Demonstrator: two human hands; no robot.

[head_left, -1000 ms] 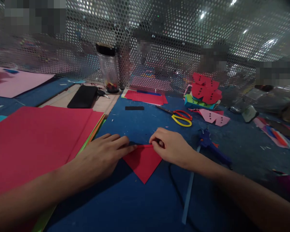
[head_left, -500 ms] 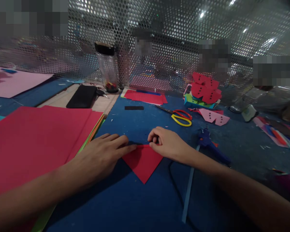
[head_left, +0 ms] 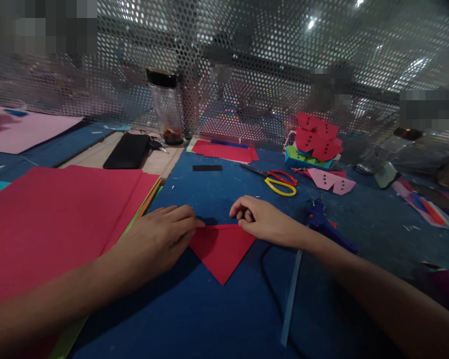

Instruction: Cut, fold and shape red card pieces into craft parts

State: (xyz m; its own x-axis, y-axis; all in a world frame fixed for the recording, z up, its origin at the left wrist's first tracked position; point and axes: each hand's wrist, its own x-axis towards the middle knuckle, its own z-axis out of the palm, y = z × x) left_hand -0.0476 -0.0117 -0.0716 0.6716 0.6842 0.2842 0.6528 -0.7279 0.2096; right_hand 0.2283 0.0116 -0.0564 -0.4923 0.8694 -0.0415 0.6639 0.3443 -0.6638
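A red sheet of paper (head_left: 221, 252), folded into a triangle, lies on the blue table with one corner pointing toward me. A narrow folded strip runs along its far edge. My left hand (head_left: 168, 237) is closed at the left end of that edge, with fingertips pressed on the paper. At the right end, my right hand (head_left: 258, 219) has its fingers curled and its thumb touching the paper. The paper's outer corners are hidden under both hands.
Large red sheets (head_left: 67, 214) are stacked at left. Beyond my hands lie a black strip (head_left: 207, 168), scissors (head_left: 280, 182) and red papers (head_left: 224, 151). A blue glue gun (head_left: 324, 219) is beside my right forearm. A clear jar (head_left: 166, 109) stands near the perforated metal screen (head_left: 262, 75).
My left fingers have drawn back a little to the left along the folded edge. My right thumb has slid slightly right, baring more of the edge. The triangle has barely moved.
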